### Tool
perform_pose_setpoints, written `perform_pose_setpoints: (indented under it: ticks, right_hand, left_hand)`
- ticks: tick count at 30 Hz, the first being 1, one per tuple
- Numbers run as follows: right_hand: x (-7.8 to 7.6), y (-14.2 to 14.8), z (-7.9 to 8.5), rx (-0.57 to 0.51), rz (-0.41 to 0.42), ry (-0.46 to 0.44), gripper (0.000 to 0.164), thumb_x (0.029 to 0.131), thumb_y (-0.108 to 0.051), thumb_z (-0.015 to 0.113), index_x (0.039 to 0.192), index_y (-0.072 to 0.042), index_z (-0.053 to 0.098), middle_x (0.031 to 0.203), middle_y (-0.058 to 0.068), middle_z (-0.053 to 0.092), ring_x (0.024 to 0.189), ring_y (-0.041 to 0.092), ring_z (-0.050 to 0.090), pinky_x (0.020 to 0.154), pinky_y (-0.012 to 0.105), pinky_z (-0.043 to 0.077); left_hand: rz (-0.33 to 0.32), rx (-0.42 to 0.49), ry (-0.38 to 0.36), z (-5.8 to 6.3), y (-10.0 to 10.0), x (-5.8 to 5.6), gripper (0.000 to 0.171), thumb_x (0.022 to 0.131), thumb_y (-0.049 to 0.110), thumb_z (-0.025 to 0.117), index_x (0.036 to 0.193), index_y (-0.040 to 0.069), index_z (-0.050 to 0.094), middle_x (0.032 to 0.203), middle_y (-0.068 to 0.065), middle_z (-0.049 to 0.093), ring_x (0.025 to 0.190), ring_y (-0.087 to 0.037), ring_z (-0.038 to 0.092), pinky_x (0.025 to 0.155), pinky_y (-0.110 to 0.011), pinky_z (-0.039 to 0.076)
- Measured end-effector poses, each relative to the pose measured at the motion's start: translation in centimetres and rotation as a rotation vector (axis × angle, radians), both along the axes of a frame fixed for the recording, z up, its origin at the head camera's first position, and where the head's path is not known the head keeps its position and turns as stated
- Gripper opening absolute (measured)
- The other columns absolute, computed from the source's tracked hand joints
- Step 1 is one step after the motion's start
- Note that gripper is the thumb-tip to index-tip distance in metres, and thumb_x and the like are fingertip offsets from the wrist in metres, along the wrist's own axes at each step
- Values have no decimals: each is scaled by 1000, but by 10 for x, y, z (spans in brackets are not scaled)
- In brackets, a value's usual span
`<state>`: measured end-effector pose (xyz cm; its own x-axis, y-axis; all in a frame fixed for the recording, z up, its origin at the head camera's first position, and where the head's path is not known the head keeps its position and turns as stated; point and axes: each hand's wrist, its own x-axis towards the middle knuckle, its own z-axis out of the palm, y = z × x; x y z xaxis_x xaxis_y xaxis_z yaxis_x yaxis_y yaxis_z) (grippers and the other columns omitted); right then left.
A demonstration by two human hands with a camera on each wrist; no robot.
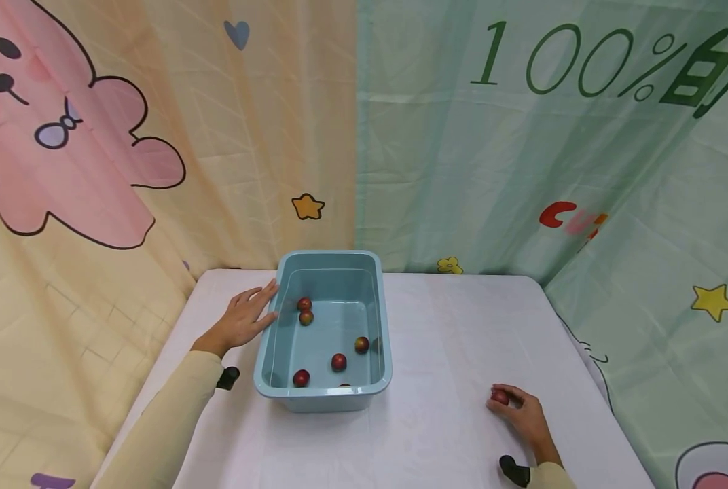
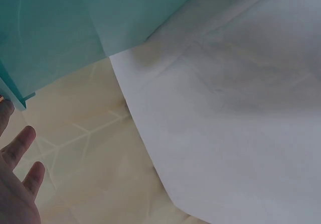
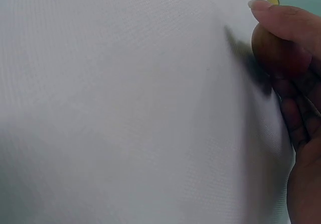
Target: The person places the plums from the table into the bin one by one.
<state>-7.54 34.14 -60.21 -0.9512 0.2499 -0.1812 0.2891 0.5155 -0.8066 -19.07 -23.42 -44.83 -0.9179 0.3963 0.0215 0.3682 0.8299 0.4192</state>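
Note:
A light-blue plastic bin (image 1: 321,401) stands on the white-covered table, with several small red plums (image 1: 339,362) lying on its floor. Another plum (image 1: 344,386) is mostly hidden behind the near rim. My left hand (image 1: 238,322), fingers spread, rests at the bin's left rim; in the left wrist view fingertips (image 2: 30,133) show beside the bin's blue wall (image 2: 60,33). Off to the right, my right hand (image 1: 525,414) pinches one dark red plum (image 3: 278,53) between thumb and fingers, low over the table.
The white tablecloth (image 1: 449,353) spreads right of the bin. Behind the table hang printed curtains (image 1: 437,170), cream on the left and green on the right. The table's right edge runs beyond my right hand.

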Motion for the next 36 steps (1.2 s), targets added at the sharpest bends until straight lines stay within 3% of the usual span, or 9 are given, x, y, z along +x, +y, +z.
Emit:
perform_pose_setpoints:
  ticks: [18,21,28,36]
  right_hand:
    - [-8,-18,6,5,-5,36,48,78,-26,80,116,0,67,114,16,67,113,30,54,97,46,39]
    - [-11,-24,8,24,8,50,45,79,-25,80,114,-1,68,113,14,68,110,26,56,93,41,42]
    - [-19,-36,11,33,44,76,41,78,-25,81,110,-4,70,108,8,70,98,13,57,83,24,43]
    - [-29,-50,12,4,93,145,35,76,-18,82,105,-2,71,93,5,71,79,8,56,68,20,45]
  left_hand:
    - [14,-13,-20,0,-1,0,70,100,42,42,154,6,17,160,-16,14,142,-44,12,111,-63,4]
    - [10,-14,-21,1,0,1,71,99,45,41,154,6,17,160,-16,14,142,-44,12,111,-63,4]
    - [12,-3,-20,2,0,2,67,99,34,45,153,5,18,160,-16,14,142,-44,12,112,-62,4]
    - [11,-15,-14,3,0,2,68,100,37,44,154,6,18,160,-15,14,142,-44,13,112,-62,4]
